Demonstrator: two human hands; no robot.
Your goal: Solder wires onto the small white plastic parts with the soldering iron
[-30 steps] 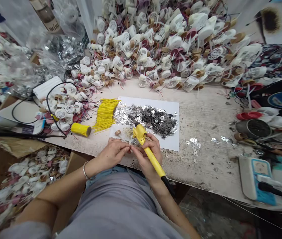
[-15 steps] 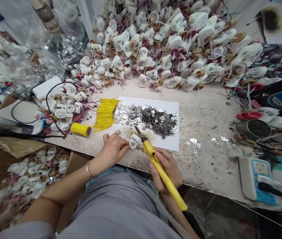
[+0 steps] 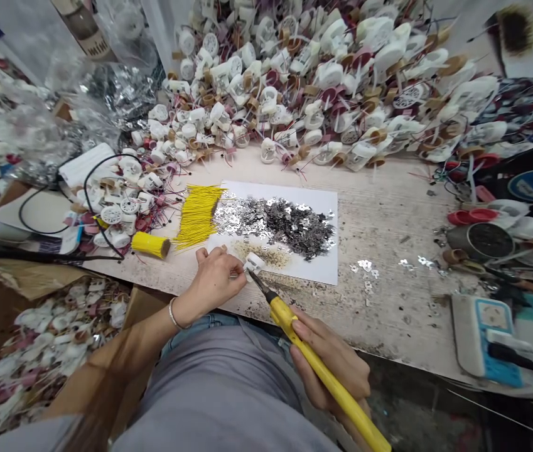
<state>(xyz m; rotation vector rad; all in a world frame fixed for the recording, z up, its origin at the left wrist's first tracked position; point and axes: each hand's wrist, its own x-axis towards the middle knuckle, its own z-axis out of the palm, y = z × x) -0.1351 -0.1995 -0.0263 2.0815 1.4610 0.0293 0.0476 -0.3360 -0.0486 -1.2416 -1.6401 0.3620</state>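
- white plastic part [image 3: 254, 262], pinched in the fingers of the left hand [image 3: 214, 280], just above the paper sheet
- right hand [image 3: 329, 367] clenched around a yellow soldering iron [image 3: 289, 329], tip just beside the part
- cardboard box [image 3: 146, 307] at lower left, filled with white and pink parts
- white paper sheet [image 3: 316, 267] holding silver metal pieces [image 3: 275, 223], probably stamped terminals
- yellow wire bundle [image 3: 198, 216] at the sheet's edge
- pale wooden workbench [image 3: 388, 245], heaped behind with wired white parts [image 3: 294, 81]

Count: two hands [image 3: 214, 279], one yellow soldering iron [image 3: 316, 370], one white plastic part [image 3: 254, 262], one paper sheet [image 3: 313, 270], one yellow wire bundle [image 3: 198, 216], one yellow roll [image 3: 150, 245], one power strip [image 3: 483, 342]. Far heap of white plastic parts [image 3: 313, 81]: too many to count.
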